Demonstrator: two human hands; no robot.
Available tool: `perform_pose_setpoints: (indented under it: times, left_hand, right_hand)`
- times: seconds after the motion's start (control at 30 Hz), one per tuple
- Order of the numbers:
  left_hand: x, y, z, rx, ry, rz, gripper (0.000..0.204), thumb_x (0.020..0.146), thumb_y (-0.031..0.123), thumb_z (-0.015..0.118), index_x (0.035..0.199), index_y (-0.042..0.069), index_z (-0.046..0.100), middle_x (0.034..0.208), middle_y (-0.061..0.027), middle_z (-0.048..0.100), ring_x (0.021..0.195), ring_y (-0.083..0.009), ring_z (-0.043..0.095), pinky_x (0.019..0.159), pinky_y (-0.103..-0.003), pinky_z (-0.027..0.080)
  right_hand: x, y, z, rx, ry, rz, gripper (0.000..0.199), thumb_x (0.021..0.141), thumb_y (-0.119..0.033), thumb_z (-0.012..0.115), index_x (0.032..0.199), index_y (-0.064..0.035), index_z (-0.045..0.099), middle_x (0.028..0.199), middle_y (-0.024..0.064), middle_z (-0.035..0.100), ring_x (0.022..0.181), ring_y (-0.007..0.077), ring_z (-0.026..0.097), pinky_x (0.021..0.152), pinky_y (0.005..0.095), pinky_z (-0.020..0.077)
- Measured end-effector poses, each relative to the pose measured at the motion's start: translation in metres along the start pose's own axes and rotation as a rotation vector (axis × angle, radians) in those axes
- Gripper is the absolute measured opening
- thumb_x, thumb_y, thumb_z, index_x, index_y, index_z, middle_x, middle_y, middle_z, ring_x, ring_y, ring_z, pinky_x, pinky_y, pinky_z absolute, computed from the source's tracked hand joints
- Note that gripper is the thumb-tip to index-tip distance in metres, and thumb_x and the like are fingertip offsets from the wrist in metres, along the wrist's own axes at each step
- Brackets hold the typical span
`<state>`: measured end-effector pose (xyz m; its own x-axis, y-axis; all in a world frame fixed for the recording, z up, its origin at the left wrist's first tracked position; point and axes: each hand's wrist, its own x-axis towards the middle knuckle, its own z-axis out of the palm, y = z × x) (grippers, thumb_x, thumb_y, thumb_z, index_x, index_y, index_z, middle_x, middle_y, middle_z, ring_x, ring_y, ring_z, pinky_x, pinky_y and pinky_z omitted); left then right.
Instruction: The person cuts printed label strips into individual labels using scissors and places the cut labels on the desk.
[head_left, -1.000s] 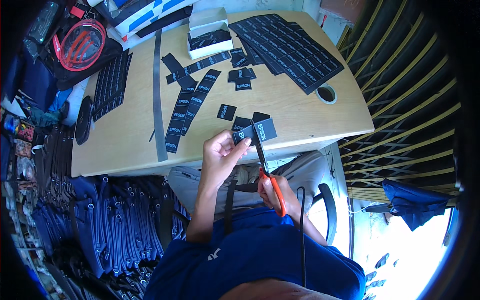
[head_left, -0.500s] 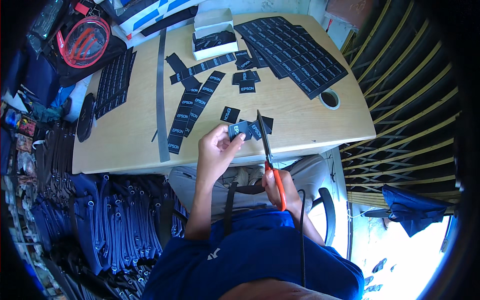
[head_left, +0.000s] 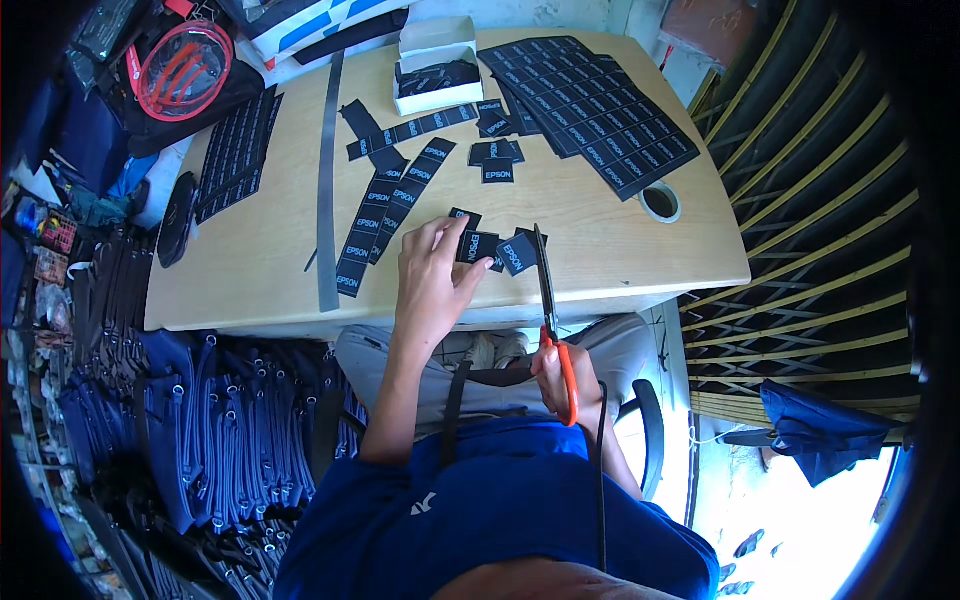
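My right hand (head_left: 562, 375) is wrapped round the orange handles of a pair of scissors (head_left: 546, 290). Their dark blades point away from me over the table's near edge and look nearly together. Over a few small black labels with pale lettering, my left hand (head_left: 432, 275) has its fingers spread. Its thumb tip rests at one black label (head_left: 479, 246), and its fingertips are by another, partly covered one. Just right of these, a tilted label (head_left: 517, 254) lies beside the blades, overlapping a further piece.
Strips of uncut labels (head_left: 366, 225) lie left of centre, beside a long grey band (head_left: 328, 190). Large label sheets (head_left: 590, 110) cover the far right, near a tape roll (head_left: 661, 203). A white box (head_left: 438, 98) of black pieces stands at the back. Blue straps (head_left: 235, 430) hang at lower left.
My left hand has let go of the small label, which now lies on the table, and its fingers have spread. The scissors have shifted slightly right and toward me.
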<state>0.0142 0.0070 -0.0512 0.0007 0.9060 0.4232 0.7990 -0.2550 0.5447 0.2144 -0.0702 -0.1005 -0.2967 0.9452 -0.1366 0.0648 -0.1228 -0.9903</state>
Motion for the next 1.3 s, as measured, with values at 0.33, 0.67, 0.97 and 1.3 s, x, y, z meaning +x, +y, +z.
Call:
perform_pose_setpoints:
  times: [0.33,0.67,0.97,1.3]
  left_hand:
    - [0.014,-0.014,0.006,0.008,-0.055,0.043,0.022,0.078,0.015,0.068,0.097,0.006,0.063,0.1,-0.0097,0.056,0.097,-0.0283,0.05,0.086,-0.038,0.038]
    - [-0.005,0.03,-0.024,-0.45,-0.178,0.198,0.017,0.078,0.006,0.068,0.095,0.008,0.068,0.102,-0.0075,0.056,0.098,-0.0191,0.056,0.074,-0.03,0.049]
    - [-0.027,0.031,-0.034,-0.554,-0.504,0.305,0.029,0.075,-0.002,0.067,0.102,0.006,0.067,0.115,-0.0091,0.054,0.098,-0.019,0.057,0.074,-0.028,0.048]
    - [-0.062,0.016,-0.011,-1.13,-0.532,-0.228,0.043,0.083,-0.002,0.061,0.124,-0.005,0.046,0.114,-0.0112,0.054,0.104,-0.0153,0.053,0.085,-0.028,0.045]
  right_hand:
    - [-0.005,0.002,-0.003,0.033,-0.023,0.024,0.048,0.093,-0.041,0.046,0.072,0.0007,0.055,0.057,0.0029,0.048,0.053,0.0102,0.046,0.05,0.0265,0.0374]
    - [0.001,-0.015,0.005,0.233,0.025,-0.206,0.045,0.093,-0.041,0.048,0.089,0.0032,0.056,0.066,0.0033,0.054,0.061,0.0087,0.05,0.057,0.0237,0.0415]
    - [0.004,-0.038,0.011,0.341,0.055,-0.006,0.022,0.082,-0.017,0.069,0.077,-0.0015,0.054,0.056,-0.0055,0.046,0.049,0.0012,0.041,0.04,0.0183,0.0301]
    - [0.006,-0.049,0.02,0.189,0.085,-0.011,0.012,0.082,-0.009,0.067,0.085,-0.0005,0.059,0.064,-0.0051,0.051,0.059,0.0009,0.043,0.05,0.0183,0.0352]
